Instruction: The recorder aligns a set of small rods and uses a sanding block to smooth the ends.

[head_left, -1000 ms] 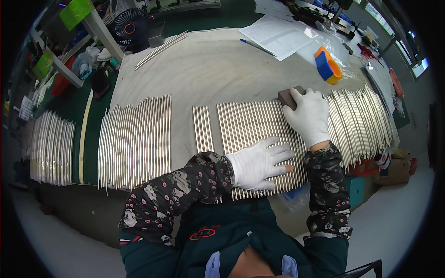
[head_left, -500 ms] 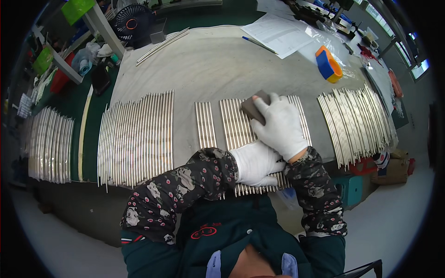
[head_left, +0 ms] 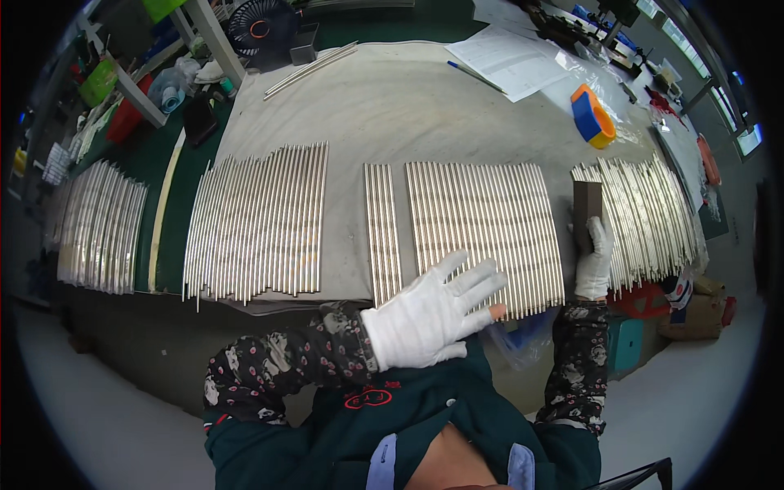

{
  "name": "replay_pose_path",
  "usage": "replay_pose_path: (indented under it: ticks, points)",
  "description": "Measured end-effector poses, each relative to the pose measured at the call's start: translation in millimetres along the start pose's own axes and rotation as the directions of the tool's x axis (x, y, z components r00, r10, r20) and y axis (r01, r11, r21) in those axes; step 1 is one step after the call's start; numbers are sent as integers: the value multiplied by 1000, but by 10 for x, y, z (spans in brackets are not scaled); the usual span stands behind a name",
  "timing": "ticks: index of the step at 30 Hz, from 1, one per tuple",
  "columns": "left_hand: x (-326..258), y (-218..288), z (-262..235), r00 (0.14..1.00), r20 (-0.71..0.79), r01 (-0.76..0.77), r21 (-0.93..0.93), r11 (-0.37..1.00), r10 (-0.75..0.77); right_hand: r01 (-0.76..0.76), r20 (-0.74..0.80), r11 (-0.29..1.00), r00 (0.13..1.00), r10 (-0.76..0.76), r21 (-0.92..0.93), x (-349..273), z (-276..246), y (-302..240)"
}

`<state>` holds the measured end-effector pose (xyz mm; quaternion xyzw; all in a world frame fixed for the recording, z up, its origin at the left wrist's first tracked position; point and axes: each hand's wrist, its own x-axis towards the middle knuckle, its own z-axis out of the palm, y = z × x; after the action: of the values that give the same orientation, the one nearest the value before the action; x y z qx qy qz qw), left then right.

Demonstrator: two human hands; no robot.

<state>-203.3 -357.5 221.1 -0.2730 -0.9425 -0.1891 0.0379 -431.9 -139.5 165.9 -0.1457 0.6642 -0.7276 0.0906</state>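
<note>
Side by side on the table, a wide row of thin silvery metal rods lies in the middle. Just left of it is a narrow strip of similar rods. My left hand, in a white glove with one bare fingertip, is spread palm down over the near ends of the middle row. Whether it presses on them I cannot tell. My right hand, also gloved, is closed around a dark grey-brown rectangular block. It holds the block upright between the middle row and the right-hand pile of rods.
More rods lie to the left, with another bundle at the far left. Farther back are loose rods, a fan, paper sheets, a pen and a blue-and-orange tape dispenser.
My right hand has carried the block off the middle rods to their right side. My left hand has uncrossed from under it, its fingers now spread. The whole view has shifted slightly.
</note>
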Motion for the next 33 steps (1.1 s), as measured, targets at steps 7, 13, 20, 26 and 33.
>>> replay_pose_path:
  ticks: [7,13,20,26,33]
  points:
    - [-712,-251,220,858,-169,509,156,847,-485,93,5,994,996,-93,-59,-7,92,19]
    - [-381,-118,207,907,-75,421,166,892,-414,125,48,991,991,-122,-52,14,64,47]
    - [-208,-9,333,927,-121,368,99,925,-356,139,47,990,989,-138,-19,-14,118,23]
    - [-189,5,337,928,-123,365,114,924,-352,137,51,990,990,-135,-39,-6,87,38]
    - [-10,98,301,967,-48,254,66,965,-251,164,56,982,986,-160,-92,10,86,79]
